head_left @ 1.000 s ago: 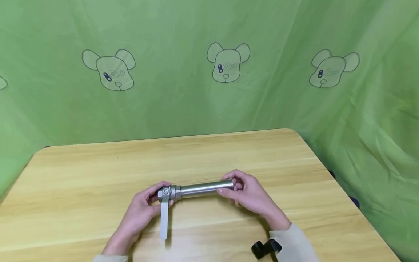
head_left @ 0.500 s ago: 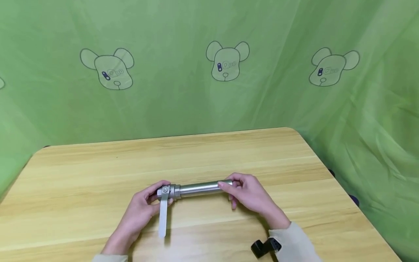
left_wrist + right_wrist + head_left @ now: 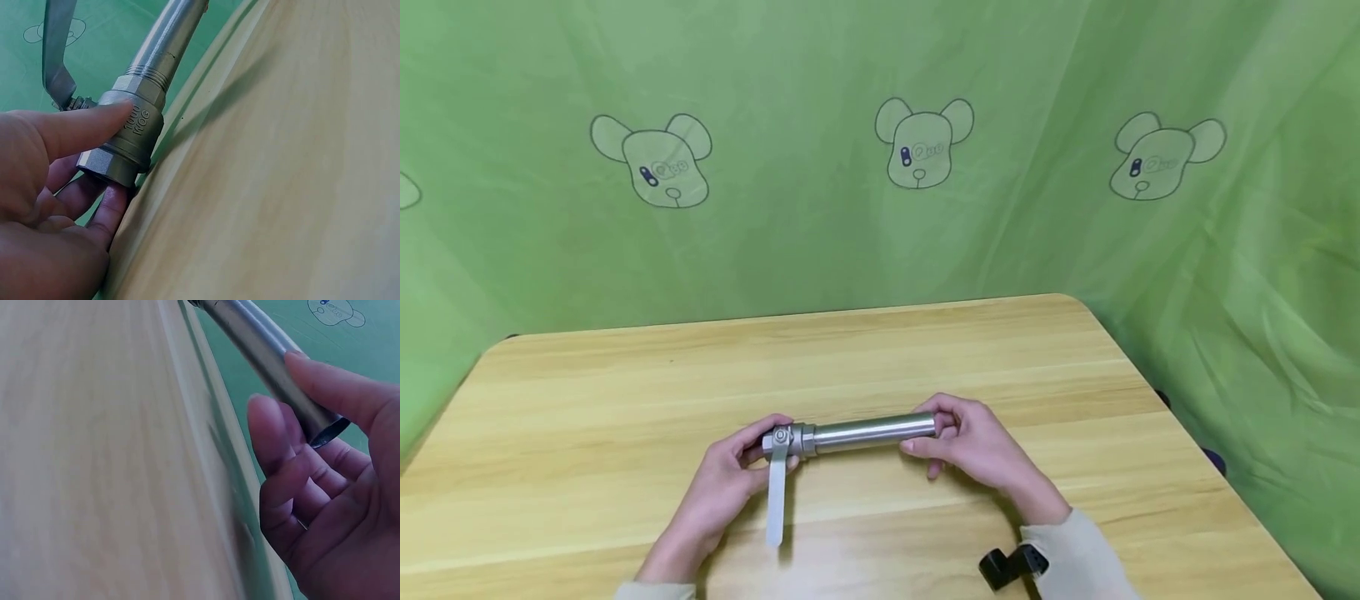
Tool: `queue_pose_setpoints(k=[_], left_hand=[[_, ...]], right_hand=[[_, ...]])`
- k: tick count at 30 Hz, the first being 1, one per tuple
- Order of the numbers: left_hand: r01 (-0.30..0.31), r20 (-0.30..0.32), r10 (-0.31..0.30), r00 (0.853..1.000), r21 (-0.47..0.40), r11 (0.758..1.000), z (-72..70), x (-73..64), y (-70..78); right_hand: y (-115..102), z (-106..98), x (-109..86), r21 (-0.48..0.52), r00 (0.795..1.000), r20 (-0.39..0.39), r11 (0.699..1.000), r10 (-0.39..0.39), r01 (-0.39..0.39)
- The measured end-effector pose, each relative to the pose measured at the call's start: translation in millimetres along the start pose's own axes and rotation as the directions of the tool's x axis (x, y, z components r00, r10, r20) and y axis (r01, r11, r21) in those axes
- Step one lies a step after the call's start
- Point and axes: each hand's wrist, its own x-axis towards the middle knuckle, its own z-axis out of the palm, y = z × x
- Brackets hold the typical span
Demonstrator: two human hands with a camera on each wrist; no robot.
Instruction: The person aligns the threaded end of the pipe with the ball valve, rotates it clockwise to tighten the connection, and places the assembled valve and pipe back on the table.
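Note:
A silvery ball valve (image 3: pixel 788 442) with a long flat lever handle (image 3: pixel 777 504) is joined to a shiny metal pipe (image 3: pixel 872 431). My left hand (image 3: pixel 718 483) grips the valve body, its thumb lying across the side stamped "1000 WOG" in the left wrist view. In that view, threads (image 3: pixel 150 74) show where the pipe meets the valve. My right hand (image 3: pixel 973 442) holds the pipe's free end between thumb and curled fingers. The pipe's open mouth (image 3: pixel 330 432) faces the right palm. Valve and pipe are held above the table, the lever pointing toward me in the head view.
A wooden-topped table (image 3: pixel 625 392) lies under both hands. Behind it and to the right hangs a green cloth (image 3: pixel 790 233) with printed bear heads. A black strap-like device (image 3: pixel 1013 567) sits at the right sleeve.
My right thumb has gone up over the pipe and then back down to its near side. The left hand, valve and lever have stayed almost where they were.

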Motion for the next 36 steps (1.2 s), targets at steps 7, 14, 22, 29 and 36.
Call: queue_pose_setpoints(k=[7, 14, 22, 29, 36], left_hand=[[0.005, -0.016, -0.005, 1.0, 0.01, 1.0, -0.7, -2.1, -0.7], [0.008, -0.014, -0.008, 1.0, 0.006, 1.0, -0.7, -1.9, 0.3], [0.01, -0.015, -0.01, 1.0, 0.007, 1.0, -0.3, -2.1, -1.7], [0.008, -0.009, -0.008, 1.0, 0.015, 1.0, -0.6, -0.5, -1.1], [0.005, 0.0, -0.005, 1.0, 0.017, 1.0, 0.0, 0.8, 2.1]], right_hand=[[-1.2, 1.7, -3.2, -0.065, 1.0, 0.022, 0.998, -0.006, 0.007], [-1.5, 4.6, -2.9, -0.165, 0.993, -0.116, 0.985, 0.027, -0.046], [-2.4, 7.5, -0.7, -0.082, 0.986, -0.161, 0.995, 0.045, -0.059], [-2.7, 4.7, 0.1, -0.09, 0.992, -0.129, 0.996, 0.007, -0.019], [-0.4, -1.5, 0.8, -0.111, 0.996, -0.085, 0.993, -0.042, 0.032]])
